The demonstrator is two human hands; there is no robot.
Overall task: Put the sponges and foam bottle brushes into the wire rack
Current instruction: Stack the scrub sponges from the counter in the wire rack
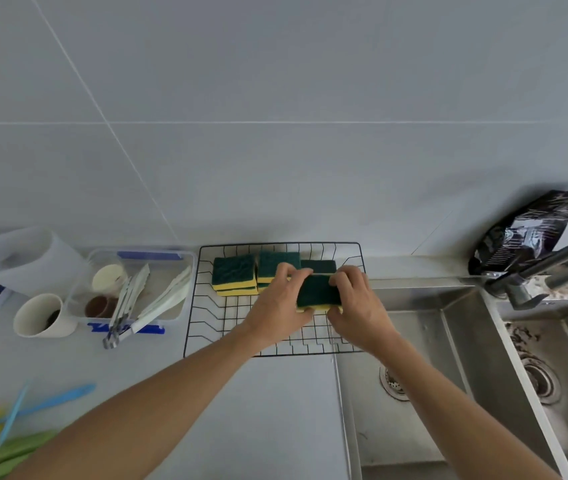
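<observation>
A black wire rack [206,327] stands on the counter against the wall. Green-and-yellow sponges are stacked along its back: one pile [234,273] at the left, a second [277,260] beside it, a third [318,265] partly hidden. Both hands hold another sponge [317,292] over the right half of the rack: my left hand [281,306] grips its left end, my right hand [355,306] its right end. Foam bottle brushes [2,431], yellow and green with blue handles, lie at the counter's lower left corner.
A clear plastic box [185,261] with tongs and small cups sits left of the rack, with a white cup [38,317] and a white jug [23,258] beyond it. A steel double sink [449,375] lies to the right, with a faucet [552,268] and a black bag [525,230].
</observation>
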